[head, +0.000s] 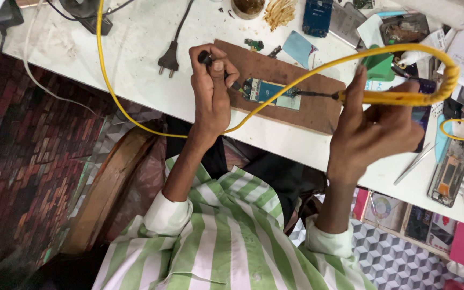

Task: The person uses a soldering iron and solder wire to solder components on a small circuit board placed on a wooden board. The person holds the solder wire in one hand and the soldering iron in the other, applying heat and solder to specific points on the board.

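- Left hand, centre of the frame, clenched round a dark slim tool; thumb pressed on its upper end, tip angled down toward the circuit board.
- Circuit board, blue and green, lying flat on a brown board just right of that hand, centre of the frame.
- Right hand, right of centre, closed on a yellow-handled soldering iron; dark metal tip reaching left to the circuit board's right edge, seemingly touching, though too small here to be sure.
- Yellow cable running from the iron's coiled end at the right edge, arching over the right hand, dropping past the left wrist and climbing to the upper left of the frame.
- Brown board resting on the white worktop, which fills the upper half of the frame.
- Black two-pin plug lying on the worktop, left of the left hand, unplugged.
- Tweezers at the right, below the right hand, near the worktop's front edge.
- Opened phone further right, innards showing.
- Green-and-white striped shirt filling the lower centre, cuffs turned back at both wrists.
- Brick-pattern floor on the left of the frame.
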